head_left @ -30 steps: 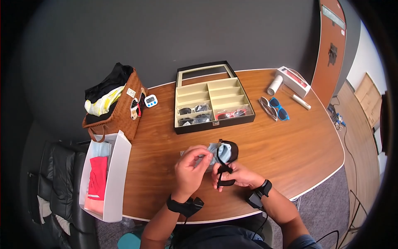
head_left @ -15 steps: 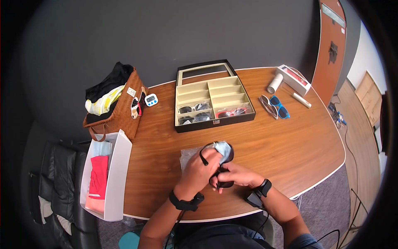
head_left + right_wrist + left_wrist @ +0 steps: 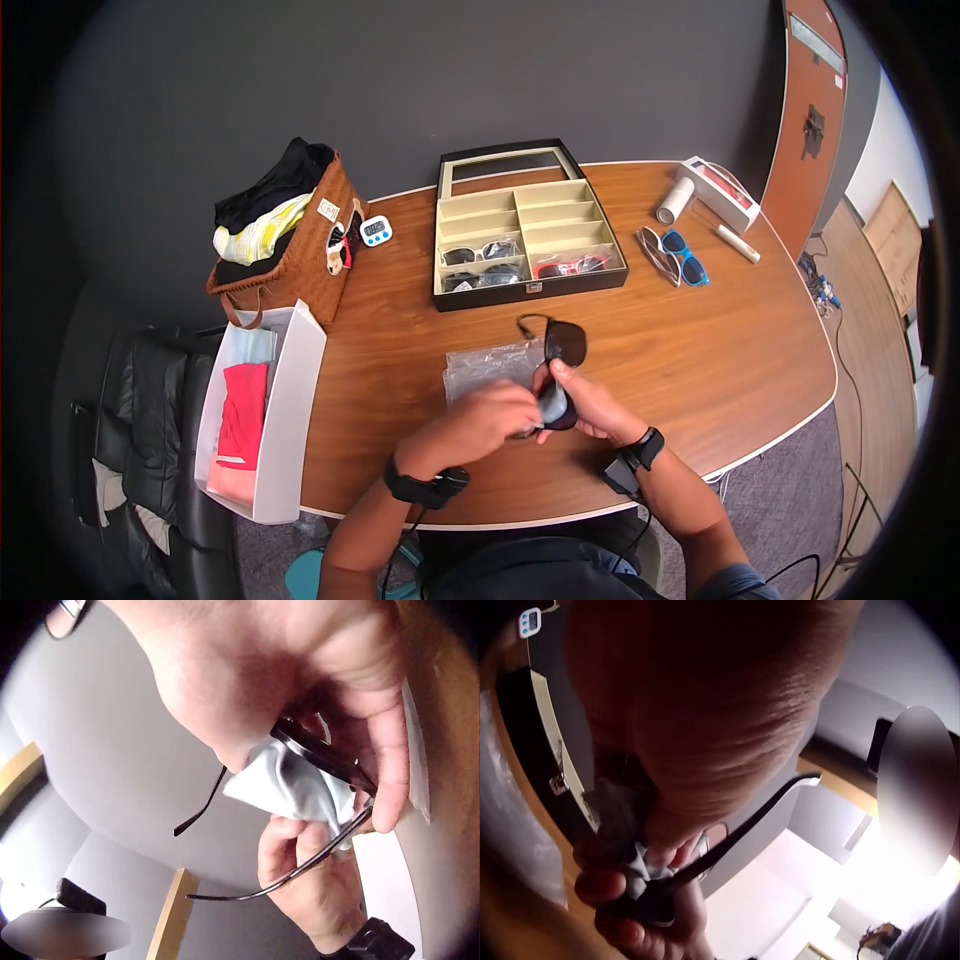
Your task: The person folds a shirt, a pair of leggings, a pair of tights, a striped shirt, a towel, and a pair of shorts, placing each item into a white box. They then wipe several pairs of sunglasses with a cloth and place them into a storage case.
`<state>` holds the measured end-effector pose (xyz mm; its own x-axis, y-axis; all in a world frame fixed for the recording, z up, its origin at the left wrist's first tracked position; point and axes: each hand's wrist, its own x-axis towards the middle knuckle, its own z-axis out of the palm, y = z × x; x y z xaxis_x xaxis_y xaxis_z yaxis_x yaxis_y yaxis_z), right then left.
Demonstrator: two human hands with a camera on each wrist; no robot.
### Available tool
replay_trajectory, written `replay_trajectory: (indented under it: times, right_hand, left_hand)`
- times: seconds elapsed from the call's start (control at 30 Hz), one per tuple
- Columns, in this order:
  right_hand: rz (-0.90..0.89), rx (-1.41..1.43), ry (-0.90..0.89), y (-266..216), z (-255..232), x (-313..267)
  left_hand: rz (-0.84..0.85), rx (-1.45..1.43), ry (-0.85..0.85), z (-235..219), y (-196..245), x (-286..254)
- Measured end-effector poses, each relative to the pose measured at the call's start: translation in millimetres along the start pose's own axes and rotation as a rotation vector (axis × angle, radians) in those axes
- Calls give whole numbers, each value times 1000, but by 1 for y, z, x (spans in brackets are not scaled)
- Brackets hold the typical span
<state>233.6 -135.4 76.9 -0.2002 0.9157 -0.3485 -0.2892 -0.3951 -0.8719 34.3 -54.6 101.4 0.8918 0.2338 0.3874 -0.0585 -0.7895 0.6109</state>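
Note:
Dark sunglasses (image 3: 566,343) are held over the near part of the table by the right hand (image 3: 597,408), whose thumb and fingers grip the frame around its middle. The left hand (image 3: 487,418) pinches a light blue cloth (image 3: 551,402) against the lower lens. In the right wrist view the cloth (image 3: 281,780) is bunched against the lens, the black frame (image 3: 322,756) lies across it and both temple arms stick out. The left wrist view shows one temple arm (image 3: 754,821) beside the left hand (image 3: 697,712). Under the hands lies a clear plastic bag (image 3: 475,370).
Behind the hands stands an open display case (image 3: 530,290) with several bagged glasses. At left are a wicker basket (image 3: 310,245) of clothes, a white box (image 3: 290,420) of folded cloths and a timer (image 3: 375,231). Two sunglasses (image 3: 690,268), a white tube (image 3: 675,200) and a box (image 3: 720,200) lie at right.
The left hand and the cloth have moved down from the upper lens to the lower one. The upper lens is now uncovered, and more of the plastic bag shows.

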Motion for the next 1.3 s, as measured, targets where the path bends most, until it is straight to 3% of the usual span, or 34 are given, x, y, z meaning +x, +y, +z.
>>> replay_trajectory:
  times: [0.03,0.07,0.13,0.17,0.23,0.27,0.33,0.37,0.43,0.53,0.67,0.7,0.77,0.9,0.97,1.0,1.03,1.13,1.27,1.3]
  right_hand:
    - [-68,236,-12,3,0,3]
    - [-127,308,-98,11,-14,8]
    - [-141,345,-99,11,-18,9]
    - [-131,350,-99,10,-17,9]
    - [-132,353,-129,10,-13,10]
    - [-127,354,-154,11,-12,10]
    - [-109,364,-165,12,-11,10]
    - [-92,370,-180,14,-11,10]
    - [-70,386,-195,18,-9,12]
    - [-26,347,-249,18,-6,7]
    - [-33,314,-350,20,-12,7]
    - [-58,320,-398,21,-13,7]
    - [-40,269,-413,20,-11,4]
    - [-15,108,-452,19,-8,1]
    - [21,59,-441,16,-7,-3]
    - [3,64,-468,13,-6,-5]
    - [-16,70,-494,12,-5,-6]
    - [-9,209,-486,18,-9,-3]
    - [-23,56,-426,25,-13,2]
    - [-24,66,-470,31,-17,6]
  left_hand:
    - [-151,-37,75,-13,1,-7]
    - [-246,21,186,-28,7,-8]
    - [-420,152,336,-53,-8,-22]
    - [-470,180,381,-65,-16,-25]
    - [-410,591,469,-70,-16,-28]
    - [-408,592,468,-69,-11,-27]
    - [-410,-15,229,-55,5,-24]
    - [-472,-124,63,-48,15,-19]
    - [-445,-259,-81,-29,18,-9]
    - [-550,-78,17,-5,6,4]
    - [-600,-195,145,-6,-9,4]
    - [-713,-594,275,-6,-21,-4]
    - [-547,-808,302,-19,-37,-10]
    - [-597,-857,146,-5,-19,3]
    - [-501,-618,41,-4,1,15]
    - [-554,-699,-17,-5,-5,11]
    - [-554,-701,-16,-4,-13,7]
    - [-604,-1178,16,-5,-17,6]
    - [-440,-1299,4,-4,-22,-1]
    - [-504,-1075,-11,-4,-16,-1]
